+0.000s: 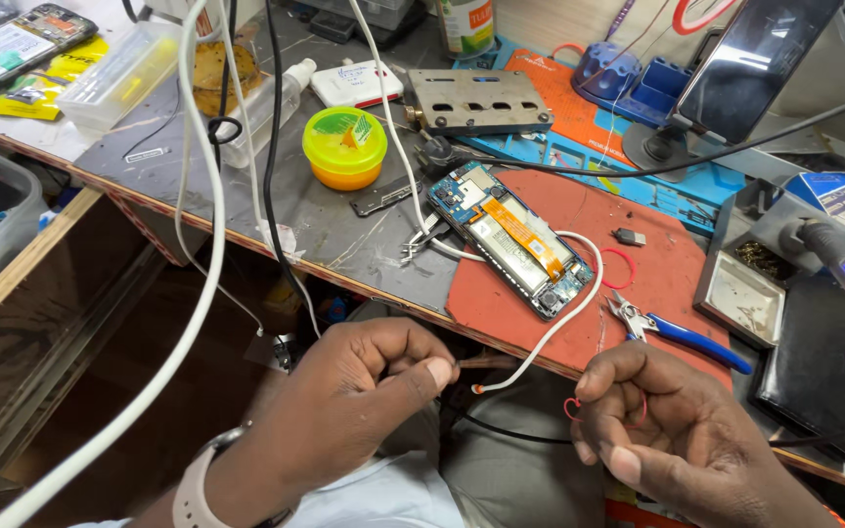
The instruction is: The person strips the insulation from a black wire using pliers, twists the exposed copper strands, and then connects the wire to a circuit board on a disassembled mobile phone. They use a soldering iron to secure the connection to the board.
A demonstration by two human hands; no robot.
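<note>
Below the surface [364, 244] edge, the left hand [364, 401] pinches a thin brown wire [476, 362] between thumb and forefinger, while the right hand [667, 430] holds a loop of red wire [572, 409] in loosely curled fingers. Both look feather-light and floppy, so best gripped close to the ends. The white cable [550, 332] tip hangs just between them.

I am seeing a matt, scuffed red mat [657, 264] lying on the grey, scratched table [334, 220] with its worn wooden edge. The opened phone [512, 238] is showing bare metal and glossy orange film. The cutters [677, 330] are pairing shiny steel with smooth blue plastic. The yellow tub [344, 147] is looking like glossy plastic; far off, a dull metal plate [476, 100] is lying flat.
</note>
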